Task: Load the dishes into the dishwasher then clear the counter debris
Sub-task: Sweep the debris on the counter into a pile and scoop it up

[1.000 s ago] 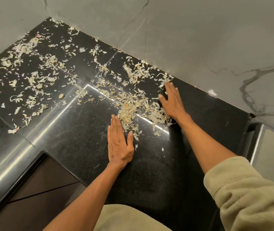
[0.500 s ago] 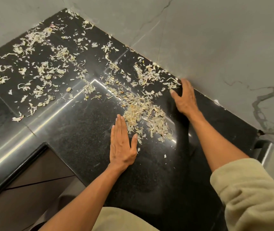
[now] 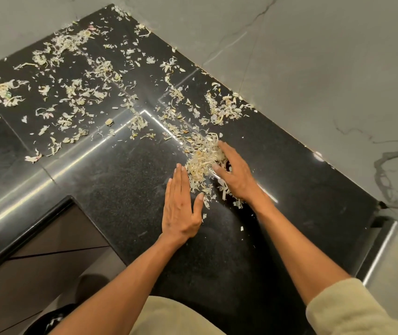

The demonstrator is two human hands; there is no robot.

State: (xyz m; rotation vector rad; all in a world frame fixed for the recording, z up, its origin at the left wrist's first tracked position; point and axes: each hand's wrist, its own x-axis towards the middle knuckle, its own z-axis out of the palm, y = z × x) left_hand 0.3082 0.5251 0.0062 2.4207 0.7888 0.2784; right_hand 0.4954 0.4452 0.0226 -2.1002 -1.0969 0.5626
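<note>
The black stone bench [image 3: 111, 180] ran into a corner under grey marbled wall panels [image 3: 314, 68], and pale vegetable peelings [image 3: 77, 93] lay scattered across it toward that corner. A denser pile of peelings [image 3: 204, 158] sat nearer the person than the scatter, between the 2 hands. The left hand [image 3: 181, 206] lay flat on the bench just on the near-left side of the pile, its fingers [image 3: 179, 177] straight and together, thumb spread toward the pile, holding nothing. The right hand [image 3: 235, 172] rested against the pile's right side, its fingers [image 3: 224, 151] loosely bent over the shreds and touching them without clearly gripping any. A few loose bits [image 3: 241, 228] lay on the near side of the pile, beside the right wrist. A cream sleeve [image 3: 352, 310] covered the right upper arm. Brown cabinet fronts [image 3: 55, 240] showed below the bench edge, well to the near-left of the pile.
</note>
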